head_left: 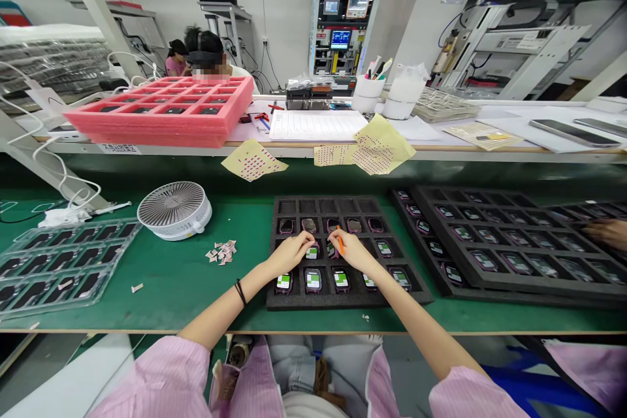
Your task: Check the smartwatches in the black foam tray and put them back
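A black foam tray (313, 301) of smartwatches lies in front of me on the green bench. My left hand (290, 255) reaches over its middle, fingertips pinched together at the upper edge of a watch with a lit green-and-white screen (312, 253). Whatever may be between those fingers is hidden. Close beside it, my right hand (353, 252) grips a thin orange stick-like tool (340, 243), held over a neighbouring watch (331, 249) that the hand partly covers. More lit watches (341, 279) fill the front row, while dark-screened ones (353, 225) sit further back.
More foam trays of watches (516, 263) overlap at right, with another person's hand (607, 233) there. A white fan (175, 210), small paper pieces (222, 252) and a clear plastic tray (110, 264) are at left. Above, a shelf edge (294, 151) carries a pink foam tray (147, 131).
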Action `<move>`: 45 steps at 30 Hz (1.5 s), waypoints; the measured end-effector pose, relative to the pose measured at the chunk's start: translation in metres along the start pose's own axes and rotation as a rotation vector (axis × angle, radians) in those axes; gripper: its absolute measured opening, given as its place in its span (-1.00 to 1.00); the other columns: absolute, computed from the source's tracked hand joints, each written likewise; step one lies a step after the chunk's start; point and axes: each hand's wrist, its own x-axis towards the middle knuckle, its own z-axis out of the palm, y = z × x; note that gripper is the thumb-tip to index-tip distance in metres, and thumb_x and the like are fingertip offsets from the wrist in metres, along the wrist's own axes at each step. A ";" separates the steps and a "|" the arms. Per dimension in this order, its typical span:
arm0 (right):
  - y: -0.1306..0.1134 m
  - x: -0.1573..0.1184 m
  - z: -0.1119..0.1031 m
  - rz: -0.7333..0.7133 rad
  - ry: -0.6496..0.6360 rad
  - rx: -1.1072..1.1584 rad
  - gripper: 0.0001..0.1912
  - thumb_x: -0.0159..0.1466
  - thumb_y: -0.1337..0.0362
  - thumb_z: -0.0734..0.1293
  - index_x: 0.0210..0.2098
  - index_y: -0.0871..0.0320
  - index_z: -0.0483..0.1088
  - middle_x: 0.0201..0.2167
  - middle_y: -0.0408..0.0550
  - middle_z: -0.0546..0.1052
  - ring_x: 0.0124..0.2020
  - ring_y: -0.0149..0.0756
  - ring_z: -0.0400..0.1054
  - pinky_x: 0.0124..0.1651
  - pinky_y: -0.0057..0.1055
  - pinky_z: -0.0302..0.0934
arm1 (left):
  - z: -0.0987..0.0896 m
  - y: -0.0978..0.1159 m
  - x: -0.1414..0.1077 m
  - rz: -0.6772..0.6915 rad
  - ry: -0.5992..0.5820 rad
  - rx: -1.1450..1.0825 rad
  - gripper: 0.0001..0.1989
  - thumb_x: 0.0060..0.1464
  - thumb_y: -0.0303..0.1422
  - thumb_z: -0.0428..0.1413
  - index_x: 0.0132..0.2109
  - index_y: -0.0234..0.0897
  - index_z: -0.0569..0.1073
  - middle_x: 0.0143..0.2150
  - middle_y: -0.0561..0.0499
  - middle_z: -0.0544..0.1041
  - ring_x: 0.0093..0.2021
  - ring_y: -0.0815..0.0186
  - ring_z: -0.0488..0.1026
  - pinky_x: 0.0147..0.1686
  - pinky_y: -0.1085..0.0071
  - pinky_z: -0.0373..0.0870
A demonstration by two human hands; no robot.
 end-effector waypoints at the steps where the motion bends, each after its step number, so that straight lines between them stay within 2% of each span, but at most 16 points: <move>1: 0.001 -0.001 -0.001 -0.004 0.005 0.003 -0.83 0.24 0.24 0.17 -0.43 0.12 0.33 -0.64 -0.16 0.42 -0.57 -0.32 0.33 -0.42 -0.41 0.16 | 0.000 -0.002 0.003 -0.011 0.017 -0.031 -0.80 0.24 -0.26 -0.13 -0.15 -0.18 0.35 -0.23 0.01 0.54 -0.24 0.24 0.48 -0.22 0.38 0.31; 5: 0.002 -0.003 -0.006 0.069 -0.005 0.181 -0.79 0.24 0.15 0.15 -0.37 0.12 0.31 -0.68 -0.20 0.39 -0.66 -0.32 0.33 -0.58 -0.44 0.13 | -0.005 -0.006 0.019 -0.076 0.102 -0.140 -0.83 0.17 -0.24 -0.02 -0.21 -0.20 0.39 -0.34 0.06 0.54 -0.37 0.30 0.47 -0.33 0.43 0.32; 8: -0.002 0.002 -0.015 0.168 -0.042 0.500 -0.73 0.20 0.04 0.22 -0.30 0.13 0.29 -0.69 -0.21 0.40 -0.70 -0.28 0.37 -0.71 -0.48 0.06 | -0.011 -0.009 0.028 -0.218 0.150 -0.438 -0.77 0.15 -0.16 -0.01 -0.24 -0.24 0.35 -0.45 0.06 0.50 -0.47 0.34 0.47 -0.55 0.51 0.27; 11: -0.012 0.015 -0.026 0.194 -0.042 0.785 -0.68 0.14 0.03 0.31 -0.27 0.16 0.33 -0.59 -0.12 0.48 -0.61 -0.25 0.45 -0.69 -0.50 0.11 | -0.013 -0.014 0.032 -0.388 0.152 -0.768 -0.68 0.13 -0.08 0.00 -0.23 -0.27 0.29 -0.47 0.04 0.48 -0.52 0.35 0.51 -0.68 0.58 0.17; 15: -0.023 0.038 -0.031 0.211 -0.046 0.978 -0.68 0.10 0.11 0.39 -0.21 0.17 0.39 -0.50 -0.08 0.51 -0.55 -0.29 0.46 -0.65 -0.52 0.13 | -0.006 -0.020 0.030 -0.444 0.224 -0.883 -0.64 0.10 -0.05 0.03 -0.20 -0.29 0.27 -0.46 0.04 0.45 -0.52 0.35 0.52 -0.68 0.61 0.18; 18: -0.025 0.048 -0.024 0.195 -0.071 1.006 -0.64 0.05 0.19 0.43 -0.17 0.14 0.39 -0.44 -0.10 0.51 -0.47 -0.30 0.47 -0.61 -0.54 0.16 | 0.001 -0.024 0.028 -0.387 0.278 -0.894 -0.65 0.05 -0.14 0.10 -0.14 -0.27 0.27 -0.36 0.04 0.45 -0.49 0.37 0.51 -0.66 0.58 0.25; 21: -0.024 0.048 -0.016 0.160 -0.042 1.006 -0.60 0.01 0.23 0.46 -0.14 0.09 0.39 -0.39 -0.13 0.49 -0.42 -0.30 0.47 -0.60 -0.54 0.17 | 0.006 -0.026 0.027 -0.312 0.299 -0.893 -0.63 0.00 -0.25 0.15 -0.07 -0.25 0.26 -0.25 0.02 0.43 -0.46 0.40 0.50 -0.61 0.56 0.30; 24: -0.023 0.042 -0.010 0.133 -0.014 0.965 -0.59 0.01 0.23 0.46 -0.14 0.08 0.38 -0.34 -0.12 0.48 -0.42 -0.28 0.48 -0.60 -0.52 0.20 | 0.009 -0.028 0.024 -0.262 0.286 -0.872 -0.60 -0.02 -0.29 0.15 -0.04 -0.27 0.26 -0.29 0.04 0.42 -0.47 0.42 0.47 -0.59 0.55 0.29; 29: -0.023 0.036 -0.005 0.107 -0.003 0.898 -0.67 0.06 0.14 0.43 -0.22 0.12 0.38 -0.42 -0.12 0.47 -0.54 -0.30 0.44 -0.69 -0.52 0.11 | 0.010 -0.024 0.019 -0.215 0.270 -0.803 -0.67 0.07 -0.19 0.05 -0.07 -0.28 0.30 -0.38 0.08 0.40 -0.52 0.43 0.44 -0.62 0.55 0.23; 33: -0.023 0.035 -0.002 0.181 0.038 0.964 -0.71 0.13 0.06 0.37 -0.30 0.14 0.39 -0.49 -0.12 0.47 -0.62 -0.34 0.40 -0.72 -0.52 0.03 | 0.008 -0.020 0.017 -0.235 0.308 -0.769 -0.67 0.14 -0.12 -0.04 -0.09 -0.27 0.33 -0.42 0.08 0.41 -0.55 0.43 0.42 -0.64 0.55 0.21; 37: -0.023 0.034 -0.004 0.210 0.018 1.020 -0.69 0.09 0.10 0.40 -0.25 0.14 0.38 -0.48 -0.11 0.48 -0.56 -0.29 0.44 -0.68 -0.53 0.06 | 0.007 -0.019 0.017 -0.235 0.325 -0.788 -0.66 0.11 -0.12 0.00 -0.09 -0.27 0.32 -0.37 0.07 0.42 -0.55 0.44 0.42 -0.64 0.55 0.21; 45: -0.027 0.030 -0.006 0.155 -0.041 1.005 -0.66 0.08 0.18 0.42 -0.16 0.09 0.37 -0.28 -0.06 0.49 -0.41 -0.26 0.48 -0.62 -0.53 0.13 | 0.007 -0.019 0.015 -0.227 0.323 -0.809 -0.65 0.06 -0.18 0.07 -0.07 -0.29 0.31 -0.38 0.08 0.42 -0.53 0.45 0.41 -0.61 0.56 0.23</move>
